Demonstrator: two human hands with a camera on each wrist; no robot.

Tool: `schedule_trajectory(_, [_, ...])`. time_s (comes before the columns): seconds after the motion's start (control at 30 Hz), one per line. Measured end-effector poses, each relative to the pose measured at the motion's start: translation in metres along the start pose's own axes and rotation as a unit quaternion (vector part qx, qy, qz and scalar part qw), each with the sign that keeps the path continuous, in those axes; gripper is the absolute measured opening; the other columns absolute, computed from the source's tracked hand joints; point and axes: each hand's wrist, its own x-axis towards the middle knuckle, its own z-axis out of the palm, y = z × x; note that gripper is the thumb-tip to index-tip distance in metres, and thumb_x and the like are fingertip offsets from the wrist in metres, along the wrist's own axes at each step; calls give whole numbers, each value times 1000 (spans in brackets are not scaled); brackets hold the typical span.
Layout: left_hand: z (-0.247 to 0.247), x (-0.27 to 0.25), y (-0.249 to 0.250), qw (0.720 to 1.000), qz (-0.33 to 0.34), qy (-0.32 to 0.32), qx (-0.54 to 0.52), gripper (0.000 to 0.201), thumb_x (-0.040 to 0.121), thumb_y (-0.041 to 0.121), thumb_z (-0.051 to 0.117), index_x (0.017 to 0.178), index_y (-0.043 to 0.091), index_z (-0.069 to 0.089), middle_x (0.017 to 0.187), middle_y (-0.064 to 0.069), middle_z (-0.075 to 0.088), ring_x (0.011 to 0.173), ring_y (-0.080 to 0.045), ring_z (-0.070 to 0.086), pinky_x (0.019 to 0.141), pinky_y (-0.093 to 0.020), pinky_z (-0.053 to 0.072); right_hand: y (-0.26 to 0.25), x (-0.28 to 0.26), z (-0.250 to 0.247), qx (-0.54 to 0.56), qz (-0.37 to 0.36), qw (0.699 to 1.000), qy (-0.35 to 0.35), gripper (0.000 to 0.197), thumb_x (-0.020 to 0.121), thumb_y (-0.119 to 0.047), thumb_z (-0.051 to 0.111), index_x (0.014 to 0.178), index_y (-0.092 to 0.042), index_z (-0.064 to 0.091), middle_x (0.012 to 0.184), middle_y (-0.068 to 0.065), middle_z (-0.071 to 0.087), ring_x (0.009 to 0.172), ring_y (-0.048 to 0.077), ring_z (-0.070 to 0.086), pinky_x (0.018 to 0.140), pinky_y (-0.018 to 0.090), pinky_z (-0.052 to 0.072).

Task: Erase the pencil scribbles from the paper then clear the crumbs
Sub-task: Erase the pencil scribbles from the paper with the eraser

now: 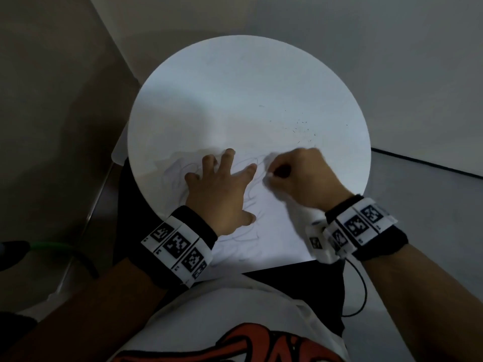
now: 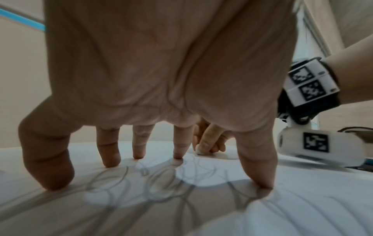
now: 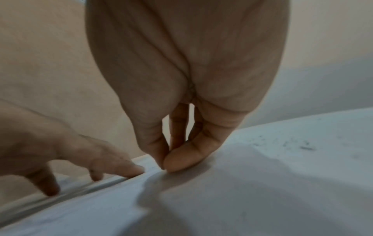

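Note:
A white sheet of paper (image 1: 274, 231) with grey pencil scribbles (image 1: 243, 239) lies on the near part of the round white table (image 1: 235, 87). My left hand (image 1: 222, 189) presses on it with spread, straight fingers (image 2: 109, 151), over the scribbles (image 2: 161, 183). Just to its right, my right hand (image 1: 295, 176) pinches a small white eraser (image 1: 270, 174), whose tip (image 2: 200, 153) touches the paper (image 2: 302, 207). In the right wrist view the thumb and fingers (image 3: 181, 159) close together at the paper (image 3: 262, 199) and hide the eraser. Dark crumbs (image 1: 300, 126) lie scattered beyond the right hand.
The table stands in a corner between grey walls (image 1: 392, 48). A metal chair frame (image 1: 86, 220) and a green cable (image 1: 52, 248) lie at the left. My lap in a white printed shirt (image 1: 235, 322) is below the table edge.

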Motion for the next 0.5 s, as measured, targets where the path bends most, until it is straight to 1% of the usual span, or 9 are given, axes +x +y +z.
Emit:
schedule_trajectory(0.07, [-1,1,1,1000,-2,-2,5,98,75,65,75,153,46,18,160,-4,1,139,-38,16,103,-60,34,3,7,-1,-21,23,999,40,14,79,-20,72,66,-13,70,61,2,67,58,17,63,63,29,50])
schedule_trajectory(0.17, [0,0,1,1000,1,7,0,91,74,65,75,147,49,24,160,-3,3,138,-37,17,101,-59,36,-19,-6,14,0,-62,997,-53,8,78,-15,74,70,-14,72,67,-5,69,59,10,61,65,22,50])
schedule_trajectory(0.2, [1,0,0,1000,0,10,-2,91,74,65,75,147,49,24,160,-3,3,138,-37,17,100,-59,36,-20,-8,14,13,-62,996,-67,6,78,-16,75,72,-15,73,69,-5,70,61,9,62,66,20,49])
schedule_trajectory(0.23, [1,0,0,1000,-1,9,-1,93,73,66,75,148,49,23,160,-3,3,138,-37,17,100,-59,35,-15,-3,12,15,-34,998,-51,7,78,-17,76,72,-15,73,68,-4,70,62,10,64,65,20,49])
schedule_trajectory(0.3, [1,1,0,1000,-5,3,5,98,74,67,74,152,48,18,161,-5,0,139,-39,15,102,-59,34,-2,10,3,3,37,999,27,13,79,-21,75,69,-13,72,64,0,69,60,13,64,58,20,48])
schedule_trajectory(0.33, [1,1,0,1000,-9,-2,6,99,75,68,73,153,48,15,161,-7,-2,140,-41,13,104,-59,33,0,12,2,-3,48,998,42,14,79,-21,75,69,-12,72,64,1,69,60,13,64,56,20,47])
schedule_trajectory(0.43, [2,0,-2,1000,-22,-11,-8,99,76,69,72,152,54,11,161,-12,-10,144,-46,2,108,-63,28,-15,1,12,5,-29,998,-47,8,78,-16,76,71,-13,73,67,-2,70,62,11,64,63,23,49])
schedule_trajectory(0.47, [2,1,-2,1000,-25,-9,-13,99,75,70,72,151,55,11,160,-13,-10,144,-47,1,109,-63,27,-18,-2,13,12,-43,997,-64,6,78,-16,77,72,-15,75,69,-3,71,64,10,65,65,23,50])
schedule_trajectory(0.5, [2,1,-3,999,-27,-7,-15,100,74,71,72,151,56,10,160,-13,-10,143,-47,2,109,-63,27,-14,1,10,11,-26,998,-58,6,78,-18,77,72,-16,75,69,-3,71,64,10,66,64,23,51])
